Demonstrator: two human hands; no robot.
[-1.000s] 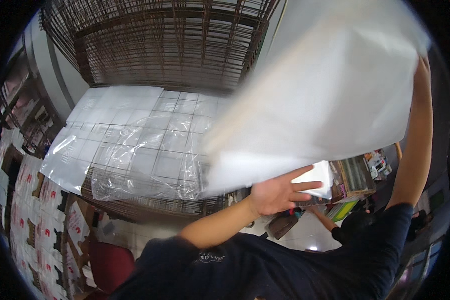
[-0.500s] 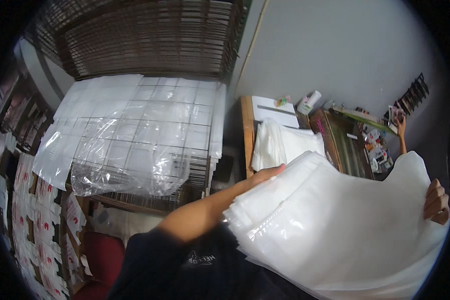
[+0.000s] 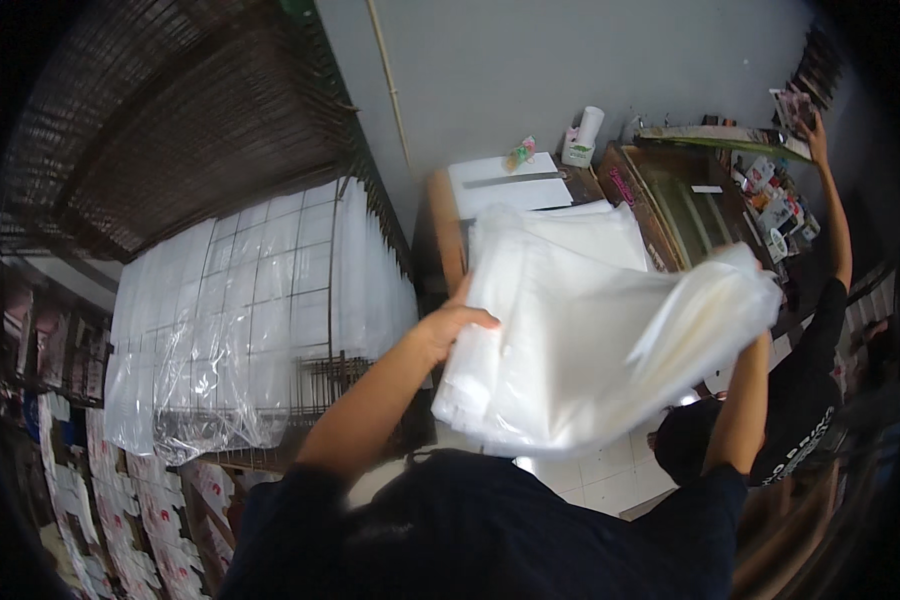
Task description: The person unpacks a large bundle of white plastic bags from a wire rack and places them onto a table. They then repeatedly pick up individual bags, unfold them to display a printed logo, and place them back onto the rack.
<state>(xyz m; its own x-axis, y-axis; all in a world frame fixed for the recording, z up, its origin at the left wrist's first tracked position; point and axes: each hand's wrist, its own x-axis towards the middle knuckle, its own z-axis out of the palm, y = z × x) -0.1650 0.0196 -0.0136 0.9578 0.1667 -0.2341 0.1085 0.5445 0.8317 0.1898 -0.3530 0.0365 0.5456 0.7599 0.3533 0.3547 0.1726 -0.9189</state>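
Now my stack of bags (image 3: pixel 590 340) has swung down from overhead to chest height above the table (image 3: pixel 450 215), left hand (image 3: pixel 450 325) fingers curled over its edge, right hand hidden beneath, grip impossible to tell.

Head cam, fisheye, looking down, close over plastic sheets (image 3: pixel 590 340), wire rack (image 3: pixel 260 300) left

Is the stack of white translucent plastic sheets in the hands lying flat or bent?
Bent. The stack of white translucent plastic sheets sags between the left hand and the raised right edge, layers fanning apart there.
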